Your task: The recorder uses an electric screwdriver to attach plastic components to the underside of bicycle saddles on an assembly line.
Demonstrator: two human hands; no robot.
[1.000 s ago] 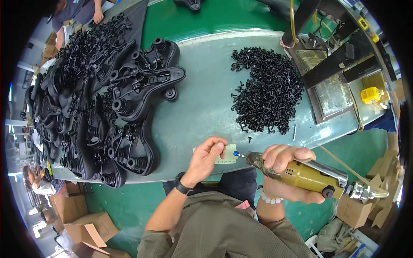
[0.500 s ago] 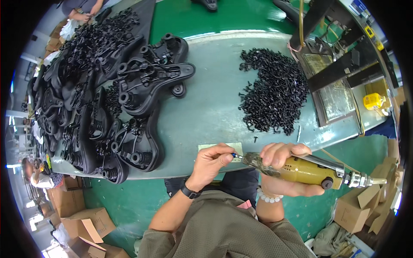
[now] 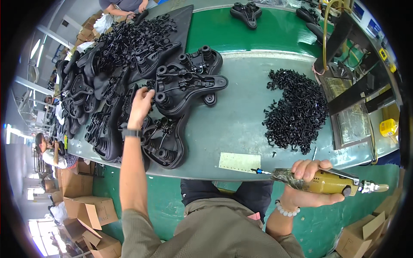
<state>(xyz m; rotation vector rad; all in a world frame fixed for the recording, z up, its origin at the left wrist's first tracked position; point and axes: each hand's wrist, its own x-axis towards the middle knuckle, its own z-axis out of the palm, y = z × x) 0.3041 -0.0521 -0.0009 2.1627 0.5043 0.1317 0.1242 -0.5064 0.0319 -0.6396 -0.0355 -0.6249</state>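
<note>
My left hand [image 3: 141, 105] is at the heap of black bicycle saddles, its fingers bent together over small black parts beside an upturned saddle [image 3: 189, 81]. Whatever lies between those fingertips is too small to make out. Wrapped in my right hand [image 3: 307, 182] is an olive-yellow air screwdriver [image 3: 323, 182], held level at the table's front edge. Its taped nose points left, and a blue-collared bit [image 3: 259, 171] sticks out of it. Below the bit's tip lies a pale perforated card [image 3: 238, 162]. Another upturned saddle [image 3: 167, 146] rests just right of my left forearm.
A large pile of black screws [image 3: 297, 114] covers the right part of the table. Beyond it stands a dark metal frame [image 3: 350, 99] with a yellow bottle [image 3: 388, 127] alongside. Cardboard boxes [image 3: 101, 215] sit on the floor. A co-worker's hands [image 3: 135, 10] are at the far left.
My left hand has left the screwdriver's bit and swung far left to the saddles. The screwdriver stays in my right hand. The whole view has shifted.
</note>
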